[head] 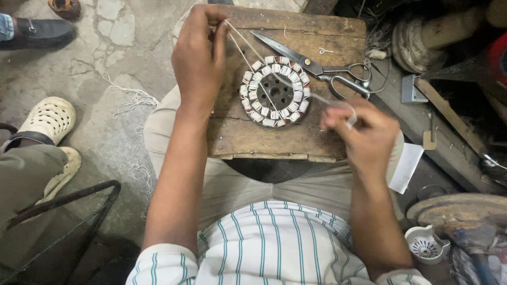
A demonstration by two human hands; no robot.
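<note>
Left hand (pixel 199 58) pinches white thread (pixel 244 47) taut; right hand (pixel 364 134) pinches other end. Wound stator (pixel 274 91) flat on wooden board (pixel 264 140), scissors (pixel 317 68) beside.

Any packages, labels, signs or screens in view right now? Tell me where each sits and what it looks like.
No packages, signs or screens show.
White paper slip: blank-looking sheet just right of the right hand, partly tucked under the leg.
Grey box: small, square, right of the scissors; no label can be made out on it.
Wound ring: on the wooden board, white wrappings, no tag visible.
</note>
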